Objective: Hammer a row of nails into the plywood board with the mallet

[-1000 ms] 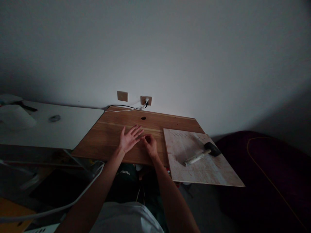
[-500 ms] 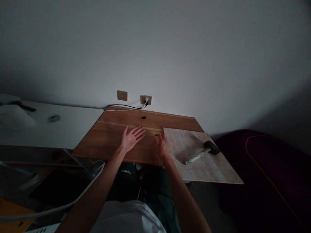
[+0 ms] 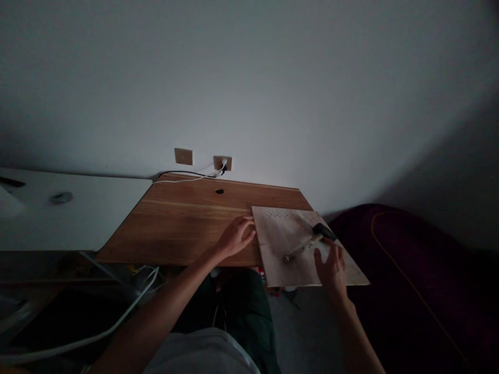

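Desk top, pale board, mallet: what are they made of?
Desk top: wood, brown with lengthwise grain bands, matte. Pale board: thin rigid sheet, mottled whitish face; painted ply or laminate, unclear in this light. Mallet: matte black head, probably rubber; pale mottled handle, likely wood.

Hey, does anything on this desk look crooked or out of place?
Yes. The pale board sits skewed on the wooden desk, overhanging its front and right edges, with a mallet lying on it. The left hand is at the board's left edge; the right hand is by the mallet's handle.
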Demonstrator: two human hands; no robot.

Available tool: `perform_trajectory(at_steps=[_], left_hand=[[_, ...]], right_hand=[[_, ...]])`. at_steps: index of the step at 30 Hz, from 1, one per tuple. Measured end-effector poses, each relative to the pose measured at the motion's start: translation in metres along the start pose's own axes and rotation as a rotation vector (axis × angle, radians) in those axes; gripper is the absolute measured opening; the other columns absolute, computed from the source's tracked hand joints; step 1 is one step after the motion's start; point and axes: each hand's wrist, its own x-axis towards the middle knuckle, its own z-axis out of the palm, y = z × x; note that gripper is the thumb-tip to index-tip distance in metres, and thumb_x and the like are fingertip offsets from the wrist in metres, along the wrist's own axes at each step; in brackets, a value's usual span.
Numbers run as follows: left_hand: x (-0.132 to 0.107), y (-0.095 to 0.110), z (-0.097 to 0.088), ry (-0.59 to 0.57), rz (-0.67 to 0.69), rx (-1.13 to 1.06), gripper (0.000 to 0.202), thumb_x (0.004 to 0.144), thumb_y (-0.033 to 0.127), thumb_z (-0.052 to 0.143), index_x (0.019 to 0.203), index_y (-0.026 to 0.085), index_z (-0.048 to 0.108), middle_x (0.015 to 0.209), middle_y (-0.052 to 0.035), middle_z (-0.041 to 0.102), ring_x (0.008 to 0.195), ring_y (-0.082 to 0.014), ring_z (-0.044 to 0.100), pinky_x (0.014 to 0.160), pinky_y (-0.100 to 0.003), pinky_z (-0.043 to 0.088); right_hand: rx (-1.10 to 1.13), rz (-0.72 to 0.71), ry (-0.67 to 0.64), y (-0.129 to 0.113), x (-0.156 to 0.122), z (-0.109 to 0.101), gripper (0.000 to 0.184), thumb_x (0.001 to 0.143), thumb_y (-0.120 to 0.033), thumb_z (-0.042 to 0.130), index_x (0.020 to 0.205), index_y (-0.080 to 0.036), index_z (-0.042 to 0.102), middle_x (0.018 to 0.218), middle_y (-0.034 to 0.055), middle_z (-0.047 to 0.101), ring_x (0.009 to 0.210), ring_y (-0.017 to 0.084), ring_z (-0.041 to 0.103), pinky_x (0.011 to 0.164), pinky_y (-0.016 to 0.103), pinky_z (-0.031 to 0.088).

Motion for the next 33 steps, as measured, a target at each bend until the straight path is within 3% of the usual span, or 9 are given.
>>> perform_trajectory(at_steps=[2,5,8,11,14,25,29,33], left_hand=[[0.015,0.017,0.022,-0.164,0.164,0.181,0.034,0.104,0.04,0.058,0.131,0.02,0.067,0.142,-0.0159,0.067,0.141,-0.0293,0.057,0.122,-0.048,0.044],[0.036,0.032,0.057,-0.344,0.257,0.361,0.043,0.107,0.041,0.053,0.139,0.015,0.066,0.154,-0.0183,0.06,0.152,-0.0304,0.048,0.13,-0.049,0.032],[0.046,0.035,0.089,-0.414,0.241,0.421,0.05,0.111,0.043,0.042,0.147,0.014,0.062,0.163,-0.0163,0.053,0.157,-0.0287,0.041,0.132,-0.048,0.026],[0.045,0.031,0.11,-0.446,0.172,0.437,0.055,0.112,0.047,0.035,0.154,0.017,0.057,0.166,-0.0137,0.05,0.158,-0.0299,0.04,0.131,-0.053,0.028],[0.039,0.024,0.119,-0.449,0.137,0.453,0.055,0.111,0.047,0.04,0.156,0.02,0.055,0.167,-0.0124,0.049,0.158,-0.0308,0.04,0.132,-0.056,0.027],[0.027,0.01,0.112,-0.39,0.102,0.265,0.054,0.104,0.043,0.054,0.153,0.02,0.059,0.167,-0.0159,0.047,0.159,-0.0364,0.038,0.132,-0.061,0.023],[0.017,0.001,0.089,-0.376,0.118,0.235,0.052,0.104,0.042,0.056,0.151,0.021,0.061,0.166,-0.0159,0.049,0.158,-0.0362,0.04,0.131,-0.06,0.025],[0.003,-0.012,0.055,-0.374,0.111,0.2,0.051,0.103,0.043,0.057,0.15,0.023,0.062,0.165,-0.0151,0.05,0.157,-0.0352,0.041,0.132,-0.058,0.025]], right_hand=[[-0.131,0.025,-0.029,0.031,-0.007,-0.011,0.062,0.102,-0.056,0.042,0.143,-0.011,0.055,0.127,0.0252,0.065,0.122,0.041,0.062,0.104,0.059,0.052],[-0.286,0.074,-0.201,0.058,-0.021,-0.018,0.066,0.103,-0.057,0.038,0.152,-0.014,0.05,0.143,0.0262,0.06,0.131,0.043,0.057,0.106,0.061,0.05],[-0.352,0.096,-0.375,0.064,-0.034,-0.015,0.057,0.105,-0.048,0.035,0.155,-0.023,0.05,0.149,0.0205,0.06,0.138,0.04,0.055,0.11,0.06,0.047],[-0.393,0.145,-0.412,0.059,-0.039,-0.009,0.059,0.106,-0.046,0.032,0.156,-0.019,0.05,0.156,0.0201,0.055,0.145,0.04,0.049,0.117,0.059,0.041],[-0.399,0.185,-0.443,0.056,-0.038,-0.007,0.062,0.106,-0.046,0.031,0.158,-0.016,0.049,0.16,0.021,0.051,0.147,0.04,0.047,0.12,0.059,0.038],[-0.354,0.152,-0.324,0.029,-0.042,-0.009,0.06,0.107,-0.045,0.034,0.153,-0.014,0.055,0.153,0.0234,0.058,0.145,0.041,0.05,0.117,0.063,0.04],[-0.369,0.129,-0.332,0.006,-0.047,-0.006,0.061,0.107,-0.045,0.035,0.154,-0.01,0.056,0.153,0.0255,0.058,0.142,0.044,0.051,0.113,0.066,0.042],[-0.384,0.093,-0.353,-0.026,-0.052,-0.005,0.057,0.107,-0.044,0.041,0.152,-0.013,0.058,0.15,0.0264,0.059,0.136,0.045,0.055,0.106,0.066,0.046]])
